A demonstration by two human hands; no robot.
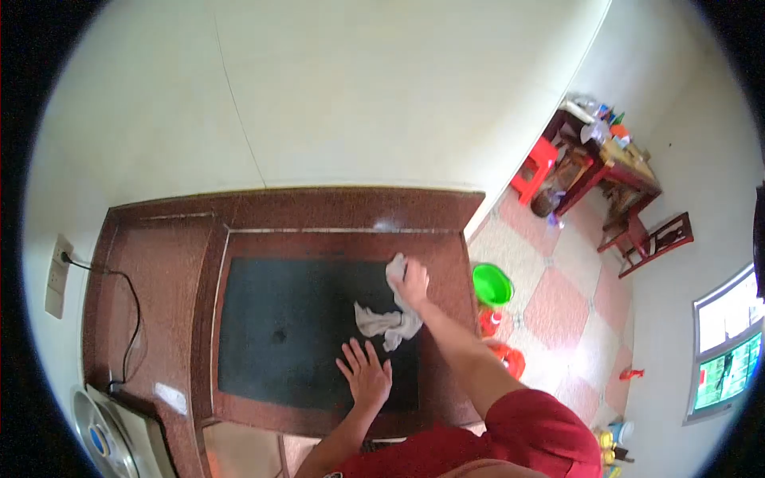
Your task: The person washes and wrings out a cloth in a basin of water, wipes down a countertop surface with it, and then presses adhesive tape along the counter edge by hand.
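My right hand [411,280] is closed on a whitish cloth [384,323], bunched near the right edge of a dark rectangular mat or panel [295,319]. Part of the cloth trails below the hand, over the dark surface. My left hand [369,378] lies flat on the same surface with its fingers spread, a little below and left of the cloth, not touching it. A small dark spot [280,336] shows left of centre on the panel.
The reddish-brown counter [442,319] surrounds the panel, against a white wall. At left are a black cord [137,319], a wall socket [58,275] and a round-topped appliance [103,438]. A green basin [492,284], red stool [535,170] and wooden chair [653,243] stand on the floor at right.
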